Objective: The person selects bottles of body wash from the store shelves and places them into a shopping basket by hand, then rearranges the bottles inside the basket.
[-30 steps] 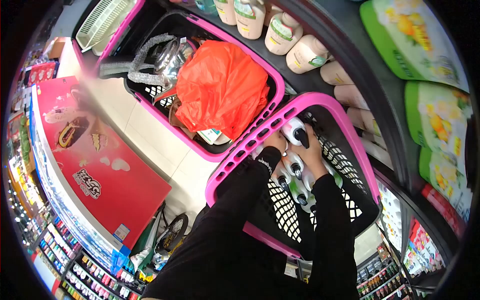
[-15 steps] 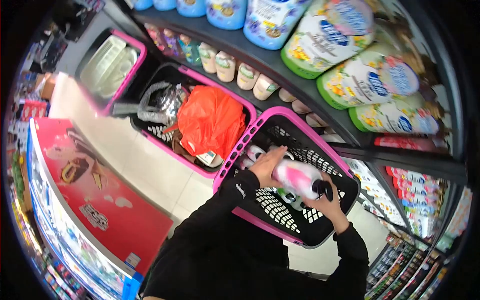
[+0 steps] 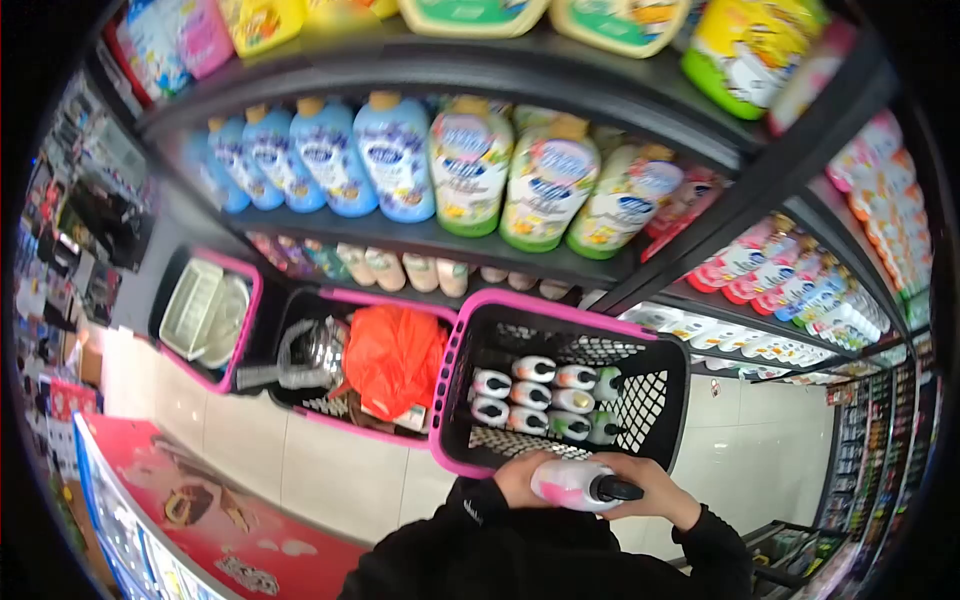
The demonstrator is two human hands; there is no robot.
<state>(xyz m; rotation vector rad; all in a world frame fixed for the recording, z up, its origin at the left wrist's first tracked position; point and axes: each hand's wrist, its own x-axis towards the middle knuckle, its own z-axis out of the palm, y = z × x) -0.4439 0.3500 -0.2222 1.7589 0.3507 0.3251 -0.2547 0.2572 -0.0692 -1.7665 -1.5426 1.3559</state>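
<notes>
Between my two hands is a white and pink pump bottle [image 3: 566, 484] with a black pump head, lying tilted with the head to the right. My left hand [image 3: 516, 480] grips its base end. My right hand [image 3: 645, 488] wraps round the pump end. Both hands are at the near rim of a black basket [image 3: 660, 440] with a pink edge, close to my body. Inside that basket stand several similar bottles [image 3: 530, 394] in rows, some white with black tops and some with green.
Left of it, a second basket [image 3: 388, 432] holds a red plastic bag [image 3: 395, 355] and a clear shiny item [image 3: 318, 352]. A third basket [image 3: 250, 300] contains pale plastic trays [image 3: 200, 310]. Behind run dark shelves [image 3: 400, 55] of blue bottles [image 3: 395, 160] and white-green bottles [image 3: 550, 185]. A red freezer [image 3: 190, 490] stands lower left.
The pump bottle has come out of the basket toward my body, both hands still on it. My view has tilted up, showing more shelving and the rows of bottles in the basket.
</notes>
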